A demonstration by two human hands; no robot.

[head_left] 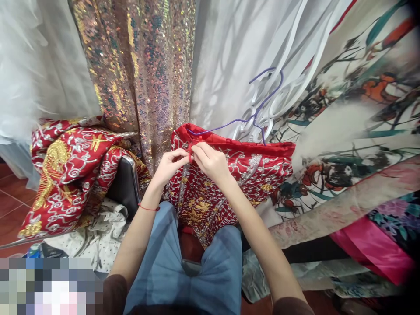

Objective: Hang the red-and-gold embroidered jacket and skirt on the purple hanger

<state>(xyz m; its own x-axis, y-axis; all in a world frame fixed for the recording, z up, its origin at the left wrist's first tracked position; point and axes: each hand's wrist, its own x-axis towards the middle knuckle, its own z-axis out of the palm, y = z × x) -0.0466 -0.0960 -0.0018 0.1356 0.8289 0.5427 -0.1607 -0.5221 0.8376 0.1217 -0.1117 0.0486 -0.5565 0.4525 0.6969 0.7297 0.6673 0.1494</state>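
A red skirt-like garment [210, 210] with silver and gold embroidery hangs in front of my knees, its plain red waistband at the top. The purple wire hanger [255, 115] reaches down to that waistband at both ends. Near the garment's left end, my left hand [169, 166] pinches a thin red tie [190, 153] between thumb and fingers. My right hand [210, 162] is closed on the same tie, its fingertips almost touching those of the left. The exact loop or knot between the fingertips is partly hidden.
Another red embroidered garment [65, 175] lies draped over a dark chair-like support [124, 181] at left. Behind hang a sequined cloth [160, 65], white fabric [226, 57] and a floral-printed cloth [357, 113]. White curved hanger-like pieces [311, 78] stand behind the purple hanger.
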